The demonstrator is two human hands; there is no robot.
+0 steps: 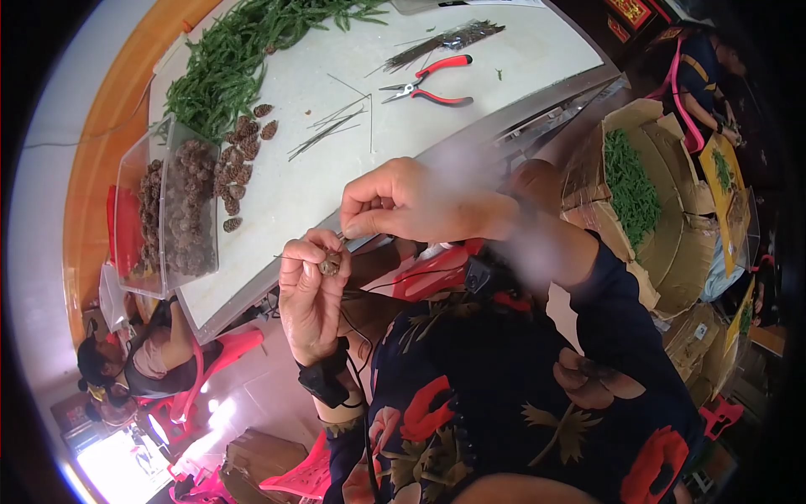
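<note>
Just past the table's near edge, my left hand [309, 294] pinches a small brown pine cone [330, 264] between thumb and fingers. A thin wire end sticks out to the left of these fingers. My right hand [403, 206] meets it from the right, thumb and forefinger closed on what looks like a thin wire [342, 238] at the top of the cone. Loose wires [332, 128] lie on the table ahead of my hands. Beyond them rest red-handled pliers [428, 84], their jaws pointing left. Several pine cones [238, 160] are scattered to the left.
A clear plastic box [210, 252] of pine cones stands at the table's left end. Green artificial sprigs [222, 80] are heaped behind it. A wire bundle [453, 40] lies at the far side. An open cardboard box [672, 244] with greenery stands right. Other people sit left and far right.
</note>
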